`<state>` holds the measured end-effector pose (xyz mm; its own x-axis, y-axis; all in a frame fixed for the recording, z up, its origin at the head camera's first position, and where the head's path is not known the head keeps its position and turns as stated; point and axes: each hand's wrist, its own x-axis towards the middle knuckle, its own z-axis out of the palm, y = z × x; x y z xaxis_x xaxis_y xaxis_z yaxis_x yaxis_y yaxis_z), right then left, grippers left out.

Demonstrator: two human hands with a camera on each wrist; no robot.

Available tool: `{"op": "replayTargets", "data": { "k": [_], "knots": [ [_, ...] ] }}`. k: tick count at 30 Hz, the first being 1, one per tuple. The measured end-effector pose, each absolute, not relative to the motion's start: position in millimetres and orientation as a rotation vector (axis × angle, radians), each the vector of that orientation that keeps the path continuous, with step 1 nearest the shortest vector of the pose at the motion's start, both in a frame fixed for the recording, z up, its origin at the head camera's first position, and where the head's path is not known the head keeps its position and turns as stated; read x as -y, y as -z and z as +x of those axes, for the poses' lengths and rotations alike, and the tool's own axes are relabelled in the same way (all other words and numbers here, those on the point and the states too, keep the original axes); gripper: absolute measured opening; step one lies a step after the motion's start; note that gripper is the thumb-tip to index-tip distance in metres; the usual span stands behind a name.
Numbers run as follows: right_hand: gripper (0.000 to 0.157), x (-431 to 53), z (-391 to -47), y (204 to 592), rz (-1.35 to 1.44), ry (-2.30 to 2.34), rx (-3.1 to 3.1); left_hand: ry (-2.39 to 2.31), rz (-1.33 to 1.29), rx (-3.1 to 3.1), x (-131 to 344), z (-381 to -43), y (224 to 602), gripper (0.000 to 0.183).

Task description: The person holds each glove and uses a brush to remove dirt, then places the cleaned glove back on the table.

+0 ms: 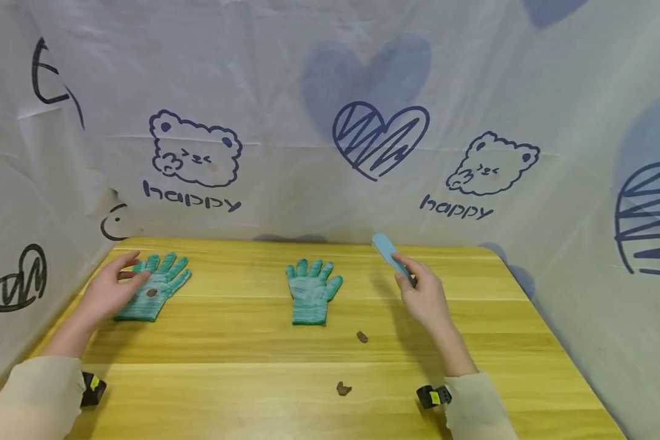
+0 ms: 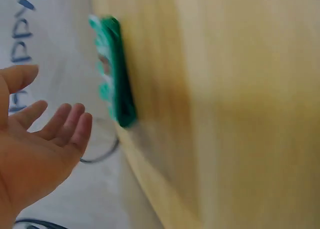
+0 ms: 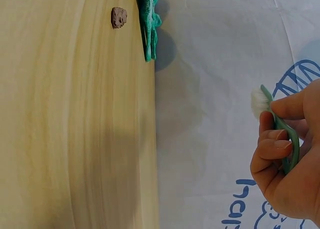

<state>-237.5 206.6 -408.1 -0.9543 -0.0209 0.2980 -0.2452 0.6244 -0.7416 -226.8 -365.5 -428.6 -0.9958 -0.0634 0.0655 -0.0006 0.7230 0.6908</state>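
My right hand (image 1: 426, 296) holds a small brush (image 1: 385, 246) above the table. In the right wrist view the brush has a curved green handle (image 3: 295, 144) and white bristles (image 3: 259, 103), and thumb and fingers are curled round it. My left hand (image 1: 112, 284) hovers by a green knitted glove (image 1: 143, 305) at the left, its fingers loosely spread and holding nothing. A flat brown lump (image 1: 151, 293) lies on that glove. A second green glove (image 1: 309, 299), fingers pointing away, lies flat at the table's middle, left of the brush.
Two brown crumbly lumps, one nearer the gloves (image 1: 362, 337) and one closer to me (image 1: 343, 388), lie on the yellow wooden table (image 1: 225, 391). A printed white cloth (image 1: 286, 183) hangs behind the table and at both sides. Dark cables (image 2: 42, 222) show beyond the left edge.
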Motion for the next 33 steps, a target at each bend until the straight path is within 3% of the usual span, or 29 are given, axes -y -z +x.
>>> {"op": "replayTargets", "data": {
  "k": [8,19,33],
  "knots": [
    [0.042,-206,-237,409,0.224,-1.236,2.59,1.236,0.146,3.005,402,-226,449,0.08],
    [0.042,-205,-237,408,0.219,-1.234,2.596,1.076,0.076,3.077,404,-235,453,0.092],
    [0.043,-206,-238,409,0.217,-1.234,2.593,1.174,0.083,3.086,399,-237,452,0.074]
  ]
}}
